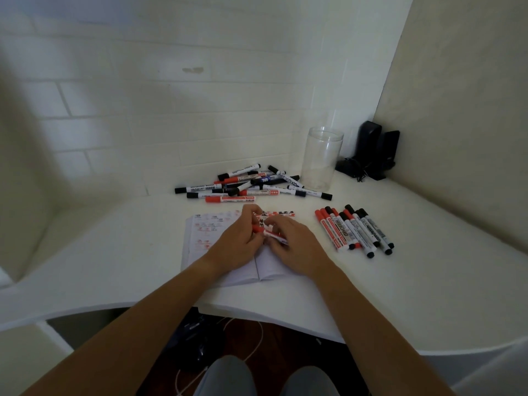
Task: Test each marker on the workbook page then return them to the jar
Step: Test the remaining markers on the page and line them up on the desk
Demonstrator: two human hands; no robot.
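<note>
An open workbook (200, 238) lies on the white desk, its pages marked with red and black test scribbles. Over its middle, my left hand (240, 244) and my right hand (297, 247) both hold one red marker (267, 233): the left grips its red cap end, the right pinches the white barrel. A loose pile of red, black and blue markers (251, 184) lies behind the workbook. A tidy row of red and black markers (354, 230) lies to the right. The clear jar (321, 158) stands upright behind, with no markers in it.
Black speakers and a tangle of cable (371, 152) sit in the back right corner beside the jar. White brick wall behind, a beige wall on the right. The desk's front edge (257, 312) curves just below the workbook; cables and my knees show under it.
</note>
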